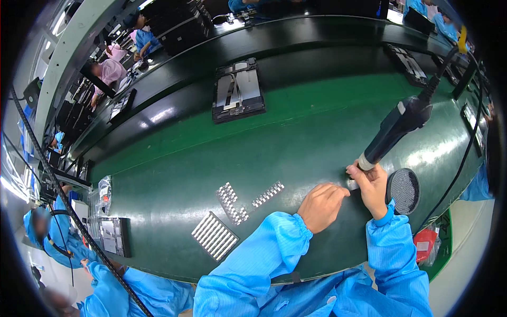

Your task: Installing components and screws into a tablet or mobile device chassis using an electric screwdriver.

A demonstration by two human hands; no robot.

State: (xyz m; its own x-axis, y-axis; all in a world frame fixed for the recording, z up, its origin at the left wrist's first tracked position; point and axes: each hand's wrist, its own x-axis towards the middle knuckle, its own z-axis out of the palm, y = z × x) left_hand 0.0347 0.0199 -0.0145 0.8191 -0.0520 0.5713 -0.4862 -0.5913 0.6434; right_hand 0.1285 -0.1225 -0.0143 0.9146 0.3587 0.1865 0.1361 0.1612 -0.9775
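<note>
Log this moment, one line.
right hand: holding black tool by pale tip | left hand: nearby, grasp unclear | dark dish: beside right hand

This looks like an electronics assembly factory: an opened flat device [249, 87] lies at twelve o'clock on the long green workbench [296, 148], a corded hand tool [393, 129] slants toward two, and blue-smocked co-workers [145, 41] appear near eight and eleven.

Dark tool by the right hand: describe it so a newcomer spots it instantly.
Find the green table, then the right hand over its right side. The dark tool slants up and rightward from that hand. Unlike the round dish beside the hand, it is long, with a cable at its top.
</note>
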